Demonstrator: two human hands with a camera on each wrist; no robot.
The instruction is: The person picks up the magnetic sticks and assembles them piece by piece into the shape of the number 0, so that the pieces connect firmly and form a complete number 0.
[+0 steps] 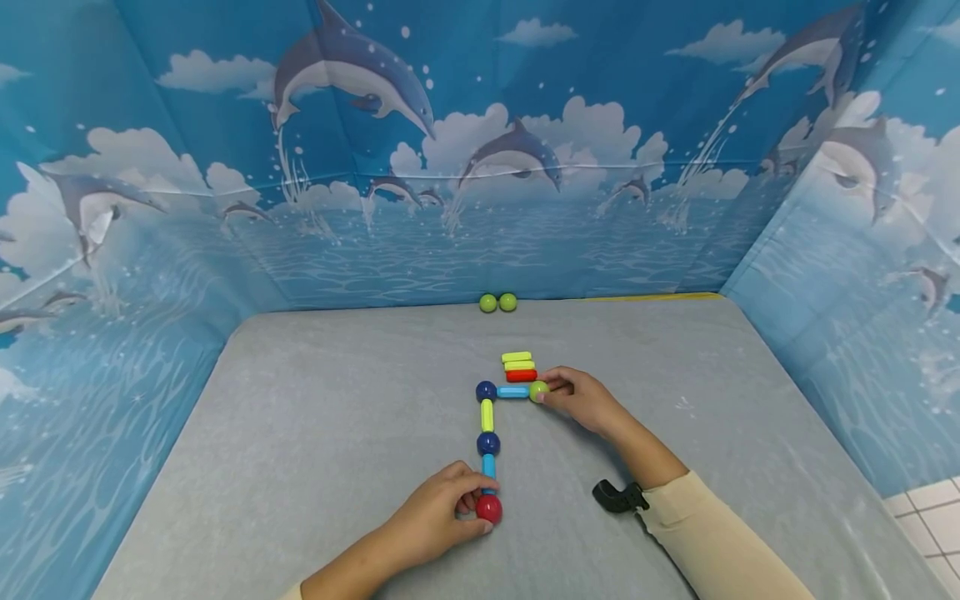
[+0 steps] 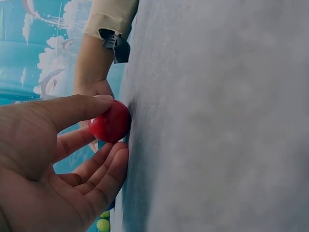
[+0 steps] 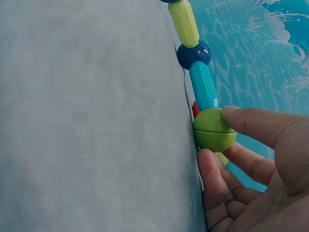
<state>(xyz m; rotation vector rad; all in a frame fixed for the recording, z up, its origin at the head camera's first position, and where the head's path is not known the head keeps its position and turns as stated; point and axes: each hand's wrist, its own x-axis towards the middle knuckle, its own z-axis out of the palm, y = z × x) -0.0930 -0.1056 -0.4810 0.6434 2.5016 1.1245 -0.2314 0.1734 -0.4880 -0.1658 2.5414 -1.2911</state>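
Observation:
A chain of balls and rods lies on the grey cloth in an upside-down L. My left hand [image 1: 427,512] pinches the red ball [image 1: 489,508] at its near end between thumb and fingers. From there run a blue rod [image 1: 489,467], a dark blue ball [image 1: 488,443], a yellow-green rod [image 1: 487,415] and a second dark blue ball [image 1: 486,391]. A light blue rod [image 1: 513,392] then turns right to a green ball [image 1: 538,391]. My right hand [image 1: 581,402] pinches that green ball; in the right wrist view the thumb lies on its upper side.
Just beyond the light blue rod lie a red rod [image 1: 521,376] and two yellow-green rods [image 1: 517,357]. Two green balls [image 1: 498,302] sit at the table's far edge. A dolphin-print curtain [image 1: 480,225] walls the back and sides. A black strap piece [image 1: 618,497] hangs by the right cuff.

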